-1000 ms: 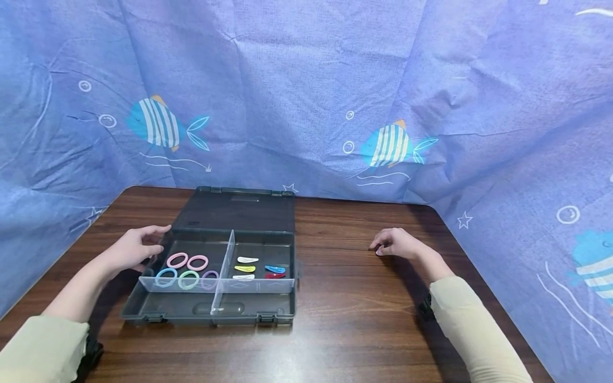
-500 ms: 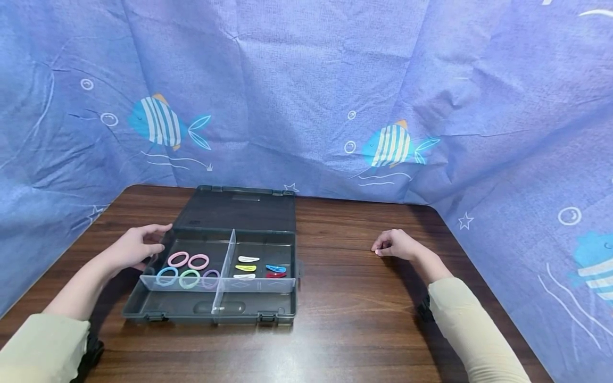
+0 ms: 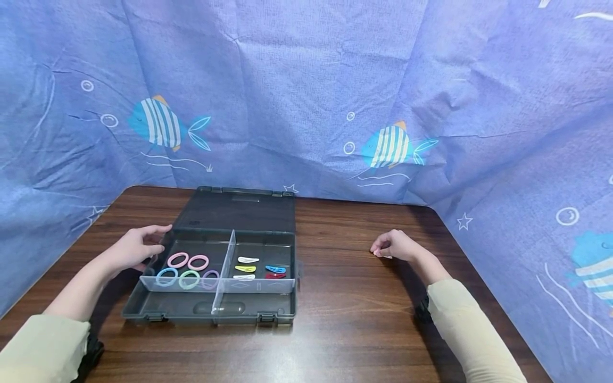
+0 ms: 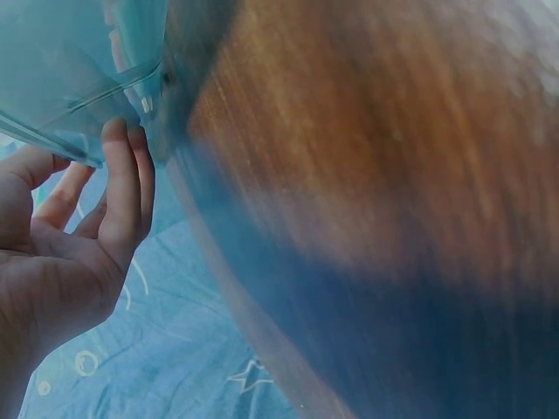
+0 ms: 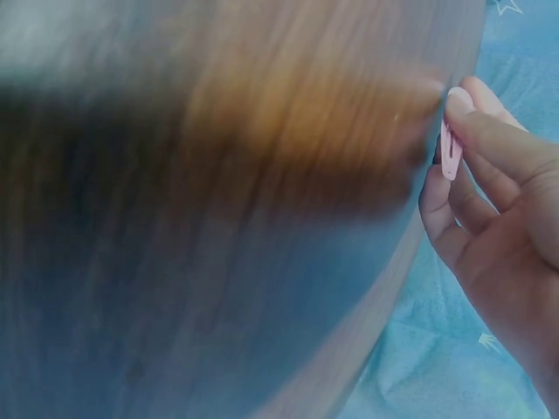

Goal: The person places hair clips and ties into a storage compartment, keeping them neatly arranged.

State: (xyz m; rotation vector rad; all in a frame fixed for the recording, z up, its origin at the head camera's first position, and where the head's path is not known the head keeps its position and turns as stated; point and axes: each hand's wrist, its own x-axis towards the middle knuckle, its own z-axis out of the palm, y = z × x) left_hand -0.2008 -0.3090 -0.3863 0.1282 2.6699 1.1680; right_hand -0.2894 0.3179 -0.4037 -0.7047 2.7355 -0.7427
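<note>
My right hand (image 3: 394,246), above the wooden table to the right of the box, pinches a pink snap hair clip (image 5: 451,153) between thumb and fingers; the right wrist view shows it clearly. On the other side, my left hand (image 3: 131,247) rests on the left wall of a dark see-through compartment box (image 3: 254,319), its fingers (image 4: 122,188) touching the edge. The box lies with its lid (image 3: 239,210) folded back. Several ring hair ties, such as a green one (image 3: 189,279), lie in the left compartment. White, yellow (image 3: 246,268), blue and red snap clips lie in the right one.
A translucent divider (image 3: 258,286) and an upright one (image 3: 229,255) split the box. The wooden table (image 3: 345,308) extends to its right and front. A blue fish-print cloth (image 3: 306,96) hangs behind and beside the table.
My right hand has turned and shifted slightly, and a small pale bit of the clip now shows under its fingers. My left hand and the box stay in place.
</note>
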